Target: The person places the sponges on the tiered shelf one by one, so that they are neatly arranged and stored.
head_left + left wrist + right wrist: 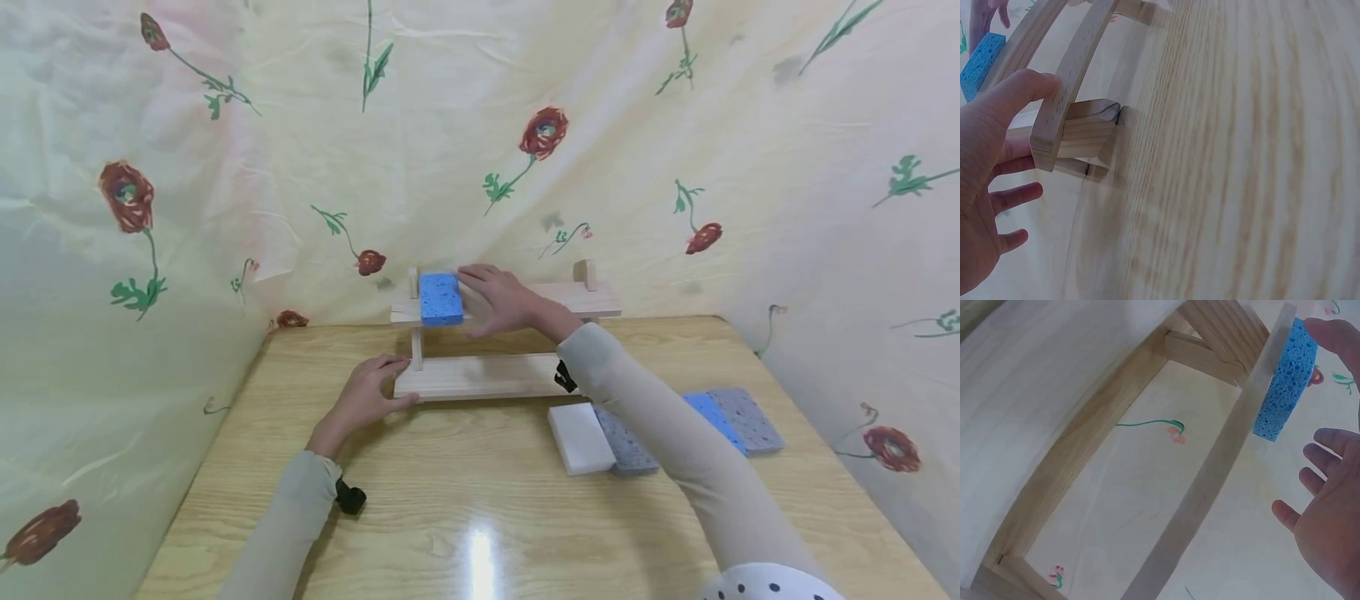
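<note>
A two-tier wooden shelf [480, 377] stands on the table against the cloth backdrop. On its upper tier, at the left, a blue sponge [441, 299] lies flat. My left hand [365, 392] grips the left end of the lower board; in the left wrist view, the thumb presses the edge of the wooden board [1066, 94] with fingers on the other side. My right hand [502, 302] is just right of the sponge, fingertips at its upper right corner. Seen from the right wrist, the thumb meets the top of the blue sponge [1288, 381], while the other fingers are apart from it.
Right of the shelf's front, a white sponge [582, 439] lies against a grey sponge [628, 446], partly under my right sleeve. Farther right are another blue sponge [716, 421] and a grey sponge [747, 419], side by side. Flowered cloth [450, 167] encloses the table.
</note>
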### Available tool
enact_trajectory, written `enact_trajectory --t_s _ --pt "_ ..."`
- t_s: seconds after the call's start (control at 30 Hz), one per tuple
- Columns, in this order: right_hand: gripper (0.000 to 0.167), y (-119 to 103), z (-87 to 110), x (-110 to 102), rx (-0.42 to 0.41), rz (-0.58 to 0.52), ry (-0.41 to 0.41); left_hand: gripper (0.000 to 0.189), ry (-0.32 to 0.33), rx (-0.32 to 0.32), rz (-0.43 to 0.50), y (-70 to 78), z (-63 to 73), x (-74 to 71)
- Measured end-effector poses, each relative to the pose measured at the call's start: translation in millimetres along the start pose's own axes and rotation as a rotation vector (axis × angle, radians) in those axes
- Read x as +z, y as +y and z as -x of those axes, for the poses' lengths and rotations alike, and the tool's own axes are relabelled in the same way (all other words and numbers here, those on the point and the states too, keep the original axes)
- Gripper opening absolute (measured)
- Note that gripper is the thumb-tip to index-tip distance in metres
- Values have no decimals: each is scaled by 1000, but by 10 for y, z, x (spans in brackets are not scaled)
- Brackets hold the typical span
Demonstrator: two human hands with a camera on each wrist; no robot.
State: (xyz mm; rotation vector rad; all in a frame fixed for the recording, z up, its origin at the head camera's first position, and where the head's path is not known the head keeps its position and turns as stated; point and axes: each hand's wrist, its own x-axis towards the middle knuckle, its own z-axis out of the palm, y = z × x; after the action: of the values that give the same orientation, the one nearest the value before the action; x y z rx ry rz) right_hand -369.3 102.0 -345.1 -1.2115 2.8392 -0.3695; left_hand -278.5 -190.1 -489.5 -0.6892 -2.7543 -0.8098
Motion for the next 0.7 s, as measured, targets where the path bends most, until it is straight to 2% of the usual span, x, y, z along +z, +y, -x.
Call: enact_trajectory --t_s 0.17,0.3,0.47,0.7 --pt "108 21 163 50 -28 16 14 70 10 12 4 7 7 1" --pt "107 27 312 99 -17 5 8 70 12 10 12 30 11 -9" --pt "105 22 500 142 -51 26 29 71 1 -3 19 54 18 -12" --pt "100 25 799 180 -68 -7 51 72 -8 0 20 40 5 -19"
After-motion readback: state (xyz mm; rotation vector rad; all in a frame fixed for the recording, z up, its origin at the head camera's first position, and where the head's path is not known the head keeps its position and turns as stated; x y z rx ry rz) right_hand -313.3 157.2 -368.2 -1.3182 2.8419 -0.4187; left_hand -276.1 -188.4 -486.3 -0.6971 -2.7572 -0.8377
